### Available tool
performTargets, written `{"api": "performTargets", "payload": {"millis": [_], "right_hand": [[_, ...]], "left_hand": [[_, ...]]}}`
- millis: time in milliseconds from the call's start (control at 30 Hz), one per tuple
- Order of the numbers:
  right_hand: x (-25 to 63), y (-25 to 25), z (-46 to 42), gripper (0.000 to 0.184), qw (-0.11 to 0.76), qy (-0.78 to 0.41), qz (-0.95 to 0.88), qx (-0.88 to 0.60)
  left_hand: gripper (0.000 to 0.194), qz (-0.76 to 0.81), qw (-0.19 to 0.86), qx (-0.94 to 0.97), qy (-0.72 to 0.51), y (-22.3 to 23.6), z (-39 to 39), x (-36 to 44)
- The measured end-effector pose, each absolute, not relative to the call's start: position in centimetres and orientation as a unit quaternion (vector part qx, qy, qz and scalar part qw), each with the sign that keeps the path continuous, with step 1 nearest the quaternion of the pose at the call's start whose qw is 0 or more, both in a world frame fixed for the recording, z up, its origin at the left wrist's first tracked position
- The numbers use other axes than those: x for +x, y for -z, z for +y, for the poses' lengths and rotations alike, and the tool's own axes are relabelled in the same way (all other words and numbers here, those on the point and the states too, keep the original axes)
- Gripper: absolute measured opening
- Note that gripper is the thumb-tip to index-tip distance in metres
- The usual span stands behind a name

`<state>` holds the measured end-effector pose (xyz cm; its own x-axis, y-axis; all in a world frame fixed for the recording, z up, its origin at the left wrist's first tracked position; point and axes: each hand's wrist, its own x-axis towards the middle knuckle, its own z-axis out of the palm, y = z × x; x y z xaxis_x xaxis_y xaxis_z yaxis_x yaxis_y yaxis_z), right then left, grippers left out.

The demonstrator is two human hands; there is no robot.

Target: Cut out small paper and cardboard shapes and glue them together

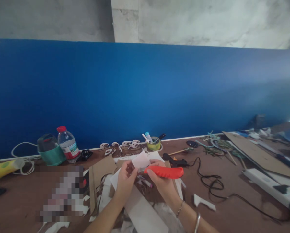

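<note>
My left hand (pixel 125 178) pinches a small piece of white card (pixel 141 160) by its lower left edge. In my right hand (pixel 163 187) is a red-handled utility knife (pixel 168 172), lying nearly level with its metal end towards the left fingers and the card's lower edge. Whether the blade touches the card is too small to tell. Below both hands lies a long white strip of card (pixel 145 210) among paper scraps. A pink-and-white pen (pixel 148 183) shows between the wrists.
Bird-like white cut-outs (pixel 126 144) line the blue partition (pixel 145 90) beside a green pen holder (pixel 154 146). A water bottle (pixel 69 145) stands left. Right are a black glue gun (pixel 175 160), its coiled cable (pixel 214 184), a power strip (pixel 268 186) and a cardboard sheet (pixel 259 153).
</note>
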<state>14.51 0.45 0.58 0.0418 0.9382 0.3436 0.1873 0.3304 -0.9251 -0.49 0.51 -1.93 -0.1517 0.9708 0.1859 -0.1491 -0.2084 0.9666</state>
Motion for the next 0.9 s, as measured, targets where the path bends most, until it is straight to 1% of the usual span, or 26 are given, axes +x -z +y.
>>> {"api": "performTargets", "payload": {"millis": [200, 533, 733, 900], "right_hand": [[14.5, -0.8, 0.4, 0.006, 0.540, -0.373, -0.583, -0.478], [14.8, -1.1, 0.6, 0.005, 0.536, -0.409, -0.558, -0.484], [15.4, -2.0, 0.5, 0.005, 0.519, -0.366, -0.577, -0.514], [15.5, -3.1, 0.3, 0.002, 0.512, -0.383, -0.582, -0.502]], "left_hand": [[0.036, 0.444, 0.460, 0.448, -0.626, 1.4, 0.3, -0.4], [0.038, 0.455, 0.462, 0.441, -0.621, 0.9, 0.0, -0.2], [0.036, 0.458, 0.462, 0.448, -0.614, 1.0, 0.1, -0.3], [0.036, 0.451, 0.465, 0.452, -0.614, 1.1, 0.2, -0.4]]}}
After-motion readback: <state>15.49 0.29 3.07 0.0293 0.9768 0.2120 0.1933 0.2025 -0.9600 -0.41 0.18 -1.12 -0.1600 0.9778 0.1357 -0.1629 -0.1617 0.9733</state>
